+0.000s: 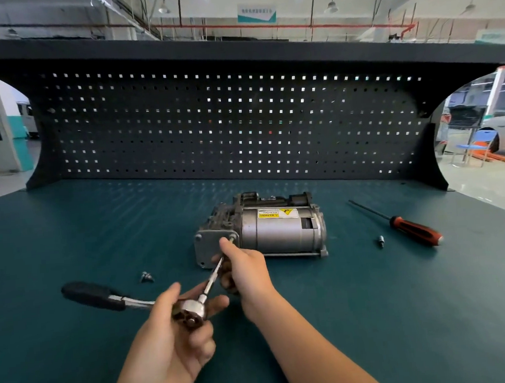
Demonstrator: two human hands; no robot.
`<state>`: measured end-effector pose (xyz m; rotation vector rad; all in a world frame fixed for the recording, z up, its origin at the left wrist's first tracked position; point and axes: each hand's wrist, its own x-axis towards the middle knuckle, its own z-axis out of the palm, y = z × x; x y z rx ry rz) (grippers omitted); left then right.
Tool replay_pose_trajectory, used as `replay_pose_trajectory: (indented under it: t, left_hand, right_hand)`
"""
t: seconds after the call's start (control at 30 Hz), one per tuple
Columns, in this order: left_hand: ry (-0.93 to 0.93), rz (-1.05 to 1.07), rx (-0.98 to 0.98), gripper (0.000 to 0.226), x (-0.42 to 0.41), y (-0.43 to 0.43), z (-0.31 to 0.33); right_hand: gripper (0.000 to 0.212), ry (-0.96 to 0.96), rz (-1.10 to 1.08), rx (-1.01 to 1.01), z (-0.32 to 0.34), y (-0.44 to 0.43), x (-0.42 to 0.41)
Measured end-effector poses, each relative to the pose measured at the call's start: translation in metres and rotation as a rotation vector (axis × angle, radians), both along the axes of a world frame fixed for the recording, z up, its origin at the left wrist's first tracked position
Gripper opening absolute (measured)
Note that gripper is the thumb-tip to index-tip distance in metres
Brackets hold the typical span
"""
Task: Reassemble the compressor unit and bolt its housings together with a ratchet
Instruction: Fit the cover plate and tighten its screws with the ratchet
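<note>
Beside the compressor [278,234], left hand [172,343] grips the ratchet [190,309], right hand [246,271] pinches its extension [214,276].

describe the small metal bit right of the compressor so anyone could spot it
On the green bench, find the grey compressor and the red-handled screwdriver to its right. The bit lies alone between them, nearer the screwdriver: a short silvery stub, unlike the paired screws left of the compressor.
</note>
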<state>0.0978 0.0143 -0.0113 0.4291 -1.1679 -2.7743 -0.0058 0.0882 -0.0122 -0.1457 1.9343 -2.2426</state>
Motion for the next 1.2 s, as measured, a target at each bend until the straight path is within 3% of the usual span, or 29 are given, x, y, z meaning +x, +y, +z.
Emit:
replay_pose_trajectory:
  t: [0.03,0.1,0.2,0.27,0.3,0.37,0.43,0.5,0.6,0.67,0.73,0.83,0.9,0.97,1.03,1.1,1.2]
  left_hand:
    - [0.01,0.005,-0.061,0.039,0.001,0.001,0.001]
    - [0.058,0.056,-0.388,0.031,0.002,0.002,0.001]
    - [0.136,0.129,-1.201,0.018,0.003,-0.001,-0.002]
    - [0.17,0.081,-1.77,0.025,0.005,-0.001,-0.003]
    - [0.195,0.058,-1.961,0.036,0.007,0.0,-0.004]
    - [0.206,-0.024,-2.154,0.054,0.009,0.005,-0.002]
    - [0.2,-0.006,-2.177,0.059,0.006,0.003,-0.004]
    - [0.204,0.023,-2.047,0.063,0.004,0.0,-0.009]
    - [0.247,-0.023,-1.594,0.06,0.005,0.001,-0.014]
    - [0.228,-0.046,-1.325,0.037,0.006,0.006,-0.018]
    - [0.158,-0.027,-0.926,0.019,0.008,0.012,-0.019]
    - [0.088,-0.061,-0.247,0.027,0.009,0.013,-0.009]
    - [0.066,-0.061,-0.068,0.034,0.008,0.01,-0.004]
    - [0.088,-0.04,-0.128,0.029,0.009,0.009,-0.003]
    - [0.121,-0.021,-0.362,0.02,0.008,0.008,-0.004]
    - [0.155,-0.024,-0.7,0.032,0.008,0.005,-0.005]
    - [0.228,-0.041,-1.356,0.051,0.009,0.0,-0.001]
  right_hand:
    - [0.04,0.006,-0.001,0.01,0.0,0.0,0.0]
    - [0.044,0.045,-0.021,0.07,-0.001,0.0,-0.001]
    - [0.052,0.165,-0.094,0.24,-0.002,0.0,-0.003]
    - [0.066,0.236,-0.145,0.311,0.0,0.001,-0.005]
    - [0.07,0.263,-0.151,0.35,0.001,0.002,-0.005]
    - [0.069,0.296,-0.151,0.4,0.001,0.002,-0.004]
    - [0.066,0.289,-0.143,0.372,-0.002,0.003,-0.006]
    - [0.058,0.275,-0.121,0.321,-0.003,0.003,-0.007]
    - [0.052,0.21,-0.094,0.238,-0.003,0.002,-0.006]
    - [0.047,0.146,-0.082,0.129,-0.004,0.003,-0.005]
    - [0.041,0.126,-0.057,0.115,-0.004,0.005,-0.003]
    - [0.037,0.061,-0.021,0.059,0.0,0.007,0.001]
    - [0.037,0.026,0.003,0.019,0.002,0.006,0.001]
    - [0.037,0.02,0.021,0.033,0.002,0.005,0.001]
    - [0.039,0.033,0.018,0.092,0.002,0.004,0.001]
    - [0.042,0.06,-0.008,0.135,0.0,0.004,0.0]
    - [0.05,0.156,-0.099,0.251,-0.003,0.004,-0.003]
